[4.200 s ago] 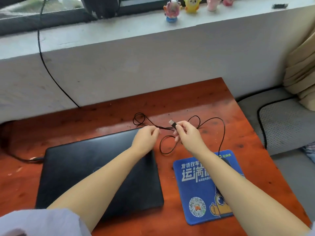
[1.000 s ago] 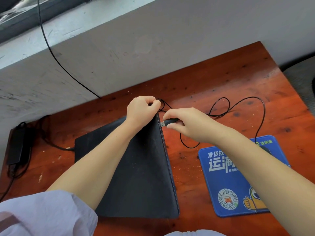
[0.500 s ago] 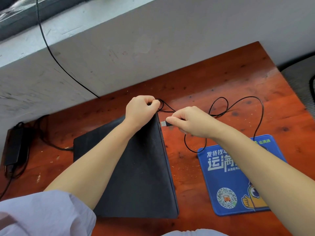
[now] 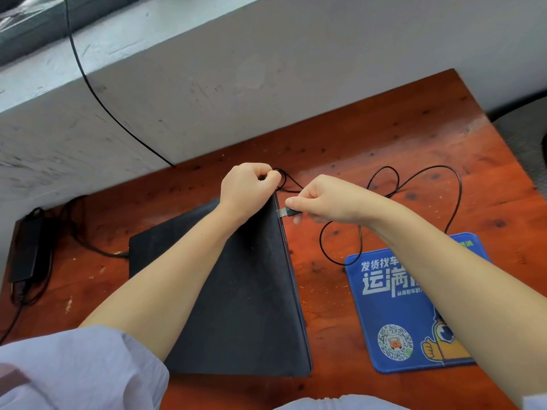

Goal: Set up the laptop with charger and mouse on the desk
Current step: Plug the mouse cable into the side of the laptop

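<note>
A closed black laptop lies on the red-brown desk, its right side tilted up. My left hand grips the laptop's raised far right corner. My right hand pinches the mouse's USB plug, whose metal tip sits right at the laptop's right edge. The black mouse cable loops over the desk behind my right arm. The mouse itself is hidden by that arm. A charger brick rests at the desk's far left, with its cord running to the laptop's left side.
A blue mouse pad with a QR code lies at the right, partly under my right forearm. A grey wall ledge stands behind the desk, and a black cable hangs down it. The desk's right edge drops off near a grey seat.
My left hand has lifted the laptop's right side from flat. Within the last second my right hand has brought the USB plug left, up to the laptop's right edge.
</note>
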